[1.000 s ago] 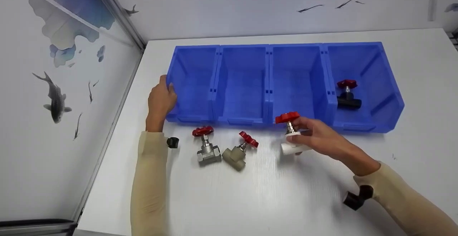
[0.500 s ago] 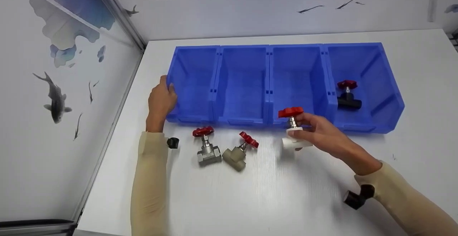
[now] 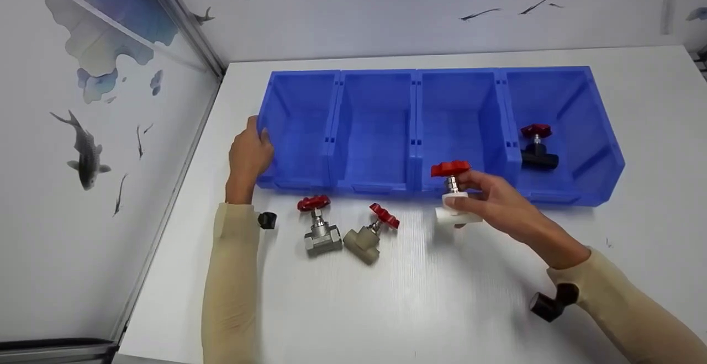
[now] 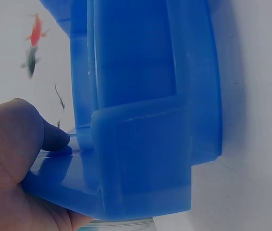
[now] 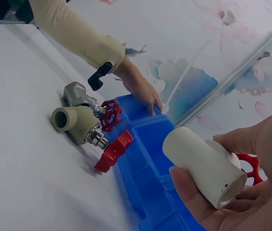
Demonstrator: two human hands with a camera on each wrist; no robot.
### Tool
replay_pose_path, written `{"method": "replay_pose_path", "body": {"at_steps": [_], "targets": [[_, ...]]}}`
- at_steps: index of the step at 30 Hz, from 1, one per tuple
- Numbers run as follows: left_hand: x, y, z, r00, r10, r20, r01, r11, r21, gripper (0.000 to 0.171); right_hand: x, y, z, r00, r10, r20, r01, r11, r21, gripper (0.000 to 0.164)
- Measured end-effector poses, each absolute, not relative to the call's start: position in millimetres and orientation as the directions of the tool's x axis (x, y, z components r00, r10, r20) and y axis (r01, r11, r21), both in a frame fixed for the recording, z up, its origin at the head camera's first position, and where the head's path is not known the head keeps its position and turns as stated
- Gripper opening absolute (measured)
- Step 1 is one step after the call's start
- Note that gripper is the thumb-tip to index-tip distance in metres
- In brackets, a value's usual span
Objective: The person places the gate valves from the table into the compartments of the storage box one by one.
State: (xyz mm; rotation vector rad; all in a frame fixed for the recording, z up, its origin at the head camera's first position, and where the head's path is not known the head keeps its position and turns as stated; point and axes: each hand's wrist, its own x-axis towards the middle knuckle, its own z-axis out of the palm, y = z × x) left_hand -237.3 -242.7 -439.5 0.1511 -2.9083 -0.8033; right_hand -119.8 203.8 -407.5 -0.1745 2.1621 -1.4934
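A white valve (image 3: pixel 457 216) with a red handwheel is gripped by my right hand (image 3: pixel 500 206), raised above the table at the front of the third bin from the left. In the right wrist view the pipe body of this white valve (image 5: pixel 201 163) lies between thumb and fingers. My left hand (image 3: pixel 249 151) holds the left side wall of the blue bin row (image 3: pixel 373 188); the left wrist view shows the thumb over the bin wall (image 4: pixel 59 178). A silver metal valve (image 3: pixel 322 238) and a beige valve (image 3: pixel 364 242), both with red handwheels, lie before the bins.
A black valve (image 3: pixel 538 158) with a red handwheel sits in the far right bin. The bins stand side by side on a white table (image 3: pixel 353 309). Printed wall panels (image 3: pixel 386 16) rise behind and to the left.
My right hand has lifted the white valve slightly upward, toward the third bin. The left hand and the other valves have stayed put.
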Motion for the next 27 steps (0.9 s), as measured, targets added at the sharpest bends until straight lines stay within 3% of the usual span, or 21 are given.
{"method": "replay_pose_path", "body": {"at_steps": [6,27], "targets": [[-236.9,-242.6,-438.6,-0.987,-0.129,0.092,-0.063,0.855,0.515,0.045,-121.5,204.7,-405.0,-0.874,-0.350,-0.336,0.184,0.402,-0.897,0.067],[-237.7,-243.0,-440.0,-0.987,-0.134,0.083,-0.073,0.854,0.514,0.047,-134.3,200.3,-402.2,-0.915,-0.261,-0.307,0.198,0.373,-0.907,0.060]]}}
